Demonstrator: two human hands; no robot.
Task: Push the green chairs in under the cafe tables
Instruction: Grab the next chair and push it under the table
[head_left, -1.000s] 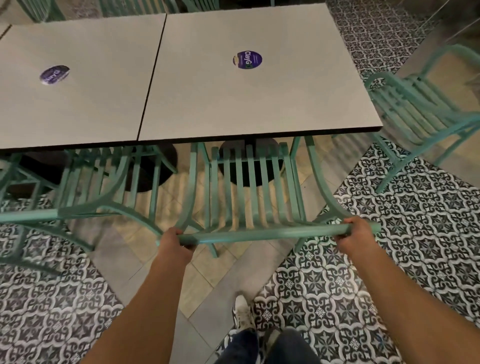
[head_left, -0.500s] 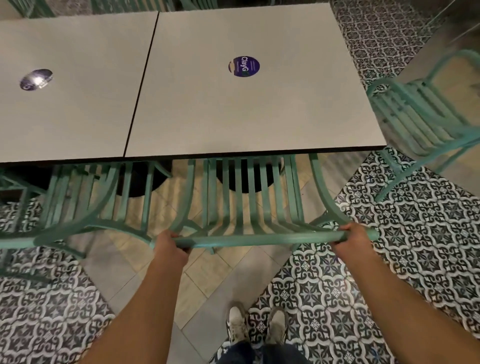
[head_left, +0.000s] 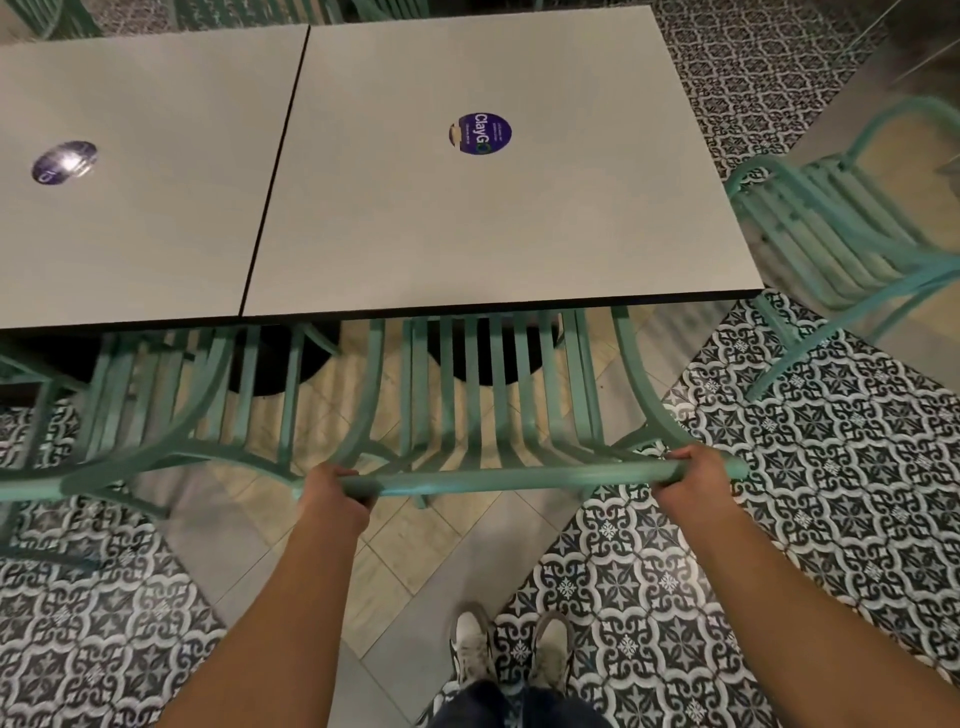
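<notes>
A green slatted chair (head_left: 498, 405) stands in front of me at the right grey cafe table (head_left: 498, 228), its seat reaching under the table's near edge. My left hand (head_left: 332, 493) grips the left end of the chair's top rail. My right hand (head_left: 691, 480) grips the right end of the same rail. A second green chair (head_left: 156, 415) stands to the left, part of it under the left grey table (head_left: 135, 208). A third green chair (head_left: 852, 244) stands apart at the right, off the table's right side.
Each table carries a round purple sticker (head_left: 480, 133). Dark round table bases (head_left: 488, 358) show behind the chair slats. My shoes (head_left: 514, 654) stand on the patterned and plain floor tiles. More green chairs (head_left: 52, 15) line the far side.
The chair has slid forward, further under the right table, with both hands still holding its top rail. My feet have come together behind it.
</notes>
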